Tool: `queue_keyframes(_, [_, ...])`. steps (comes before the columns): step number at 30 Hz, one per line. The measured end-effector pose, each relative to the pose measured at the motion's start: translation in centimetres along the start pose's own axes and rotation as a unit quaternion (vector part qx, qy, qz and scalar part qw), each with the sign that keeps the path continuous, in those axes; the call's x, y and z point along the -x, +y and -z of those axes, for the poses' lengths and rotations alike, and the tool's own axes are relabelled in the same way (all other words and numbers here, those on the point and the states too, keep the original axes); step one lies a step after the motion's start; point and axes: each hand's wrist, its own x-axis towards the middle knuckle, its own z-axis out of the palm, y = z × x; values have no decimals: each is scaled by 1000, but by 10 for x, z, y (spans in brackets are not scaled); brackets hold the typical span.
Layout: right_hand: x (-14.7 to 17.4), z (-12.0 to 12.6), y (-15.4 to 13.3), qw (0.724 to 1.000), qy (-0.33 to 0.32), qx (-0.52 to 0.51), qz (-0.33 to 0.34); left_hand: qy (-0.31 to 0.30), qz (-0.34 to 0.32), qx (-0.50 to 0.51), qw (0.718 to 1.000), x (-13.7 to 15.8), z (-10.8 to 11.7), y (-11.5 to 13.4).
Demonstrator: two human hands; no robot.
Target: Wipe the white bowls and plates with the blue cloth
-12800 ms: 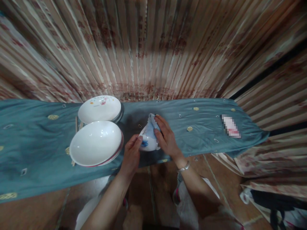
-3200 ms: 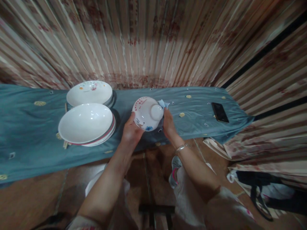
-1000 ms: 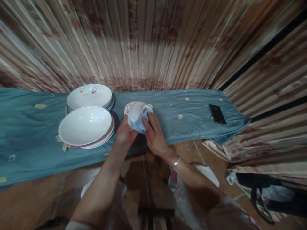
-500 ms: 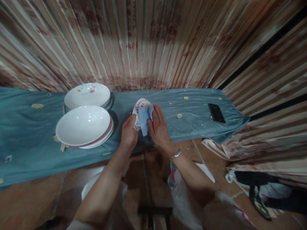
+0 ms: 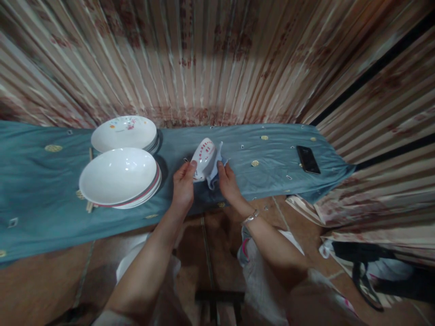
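Note:
Over the middle of the blue-covered table I hold a small white bowl (image 5: 205, 156) with red markings, tilted on its side. My left hand (image 5: 183, 183) grips its near left edge, thumb on top. A light blue cloth (image 5: 214, 171) is pinched in my right hand (image 5: 230, 183), against or close to the bowl's right side; whether they touch I cannot tell. To the left stands a stack of large white bowls (image 5: 118, 176). Behind it is a second stack with a flower-patterned bowl (image 5: 118, 133) on top.
The narrow table wears a blue patterned cloth (image 5: 41, 181). Sticks like chopsticks (image 5: 89, 207) poke out beneath the stacks. A black phone (image 5: 308, 159) lies at the right. Pleated curtains (image 5: 210, 59) hang behind, and a dark stool-like bar (image 5: 219, 296) shows below.
My right hand has drawn the cloth off the bowl's face toward its right side. The bowl has turned, showing more of its red-marked surface. My left hand keeps its hold.

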Motion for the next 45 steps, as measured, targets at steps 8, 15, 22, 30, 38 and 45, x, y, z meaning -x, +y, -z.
queue_keyframes(8, [4,-5,-4,972,-1,-155,-176,-6,-33,-125,992,3,0,11])
queue_keyframes(15, [9,2,-11,960,-38,-174,-218,-23,-58,-166,984,4,-3,14])
queue_keyframes(22, [9,7,-17,940,-61,-239,-237,-12,-65,-183,981,4,-5,17])
queue_keyframes(30, [13,12,-23,969,-71,-181,-155,-4,-64,-157,985,1,-1,10])
queue_keyframes(38, [27,27,-27,975,-90,176,103,17,40,88,995,-5,-6,2])
queue_keyframes(45, [15,42,-22,957,-50,231,171,29,125,178,976,-8,-6,6])
